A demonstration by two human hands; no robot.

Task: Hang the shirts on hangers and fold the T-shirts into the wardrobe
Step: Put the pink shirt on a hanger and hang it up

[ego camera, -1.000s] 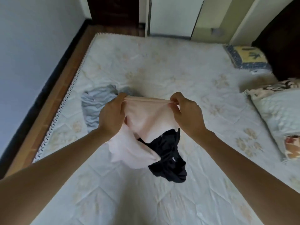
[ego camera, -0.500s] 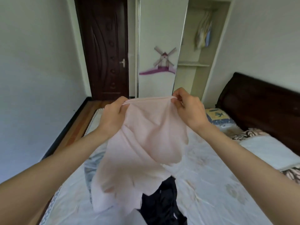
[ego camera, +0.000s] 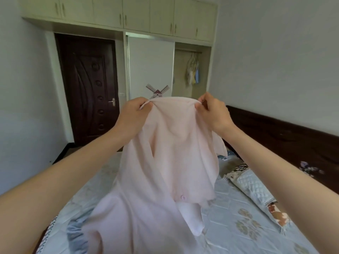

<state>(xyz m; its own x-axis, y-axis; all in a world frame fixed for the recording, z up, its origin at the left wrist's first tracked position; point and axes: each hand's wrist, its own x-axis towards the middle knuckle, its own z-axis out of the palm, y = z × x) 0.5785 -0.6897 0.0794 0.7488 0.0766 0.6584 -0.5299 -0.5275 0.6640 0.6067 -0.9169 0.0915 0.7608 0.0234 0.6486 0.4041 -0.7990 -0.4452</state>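
A pale pink shirt [ego camera: 170, 154] with a pink button hangs in the air in front of me, above the bed. My left hand [ego camera: 134, 114] pinches its top edge on the left. My right hand [ego camera: 212, 112] pinches the same edge on the right. The cloth drapes down and its lower part reaches the mattress. A grey-blue garment [ego camera: 77, 233] lies on the bed at the lower left, partly under the pink shirt. The wardrobe [ego camera: 150, 70] stands at the far wall, with its right section open and several garments on hangers [ego camera: 192, 72] on the rail.
The bed [ego camera: 238, 217] with a quilted floral cover fills the lower view. Pillows [ego camera: 256, 187] lie at the right by the dark headboard [ego camera: 286, 136]. A dark wooden door [ego camera: 88, 87] is left of the wardrobe. Upper cabinets [ego camera: 137, 13] run along the top.
Both hands have raised the pink shirt higher and it has unfurled to full length. My view has tilted up towards the wardrobe; the black garment is out of sight.
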